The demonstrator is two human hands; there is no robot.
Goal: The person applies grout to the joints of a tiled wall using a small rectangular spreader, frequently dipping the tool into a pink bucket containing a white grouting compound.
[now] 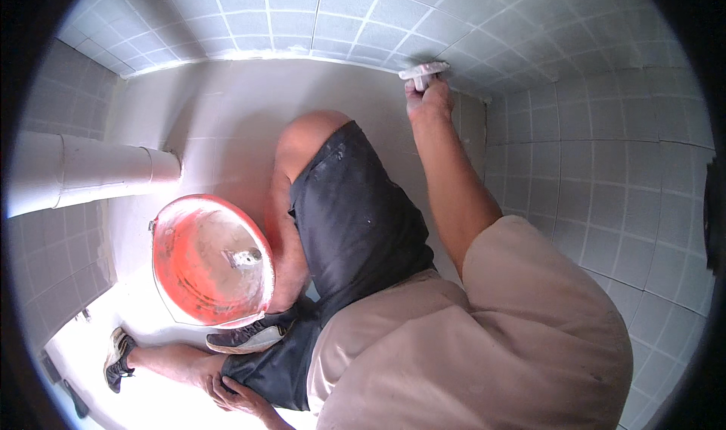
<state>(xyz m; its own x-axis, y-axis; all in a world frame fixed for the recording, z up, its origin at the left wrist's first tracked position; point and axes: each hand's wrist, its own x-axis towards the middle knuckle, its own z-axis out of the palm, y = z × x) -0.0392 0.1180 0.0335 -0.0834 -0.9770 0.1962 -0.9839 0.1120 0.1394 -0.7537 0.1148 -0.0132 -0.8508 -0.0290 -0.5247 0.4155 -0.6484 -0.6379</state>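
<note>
My right hand (429, 99) is closed around the short grip of a scraper (423, 71), whose flat, whitish-smeared head is at the foot of the tiled wall (348, 14). Whether its edge touches the tiles I cannot tell. My left hand (238, 398) rests with its fingers apart on my left leg, close to the knee, and holds nothing. Left of my bent right leg stands a red bucket (178, 260), its inside coated with pale residue. A small bright lump (243, 258), too glaring to make out, shows in the bucket.
A thick white pipe (113, 170) juts in from the left. Grey tiled walls (597, 173) close in the right side and the far side. My shoes (117, 360) are on the brightly lit floor at lower left, near a dark object (76, 398).
</note>
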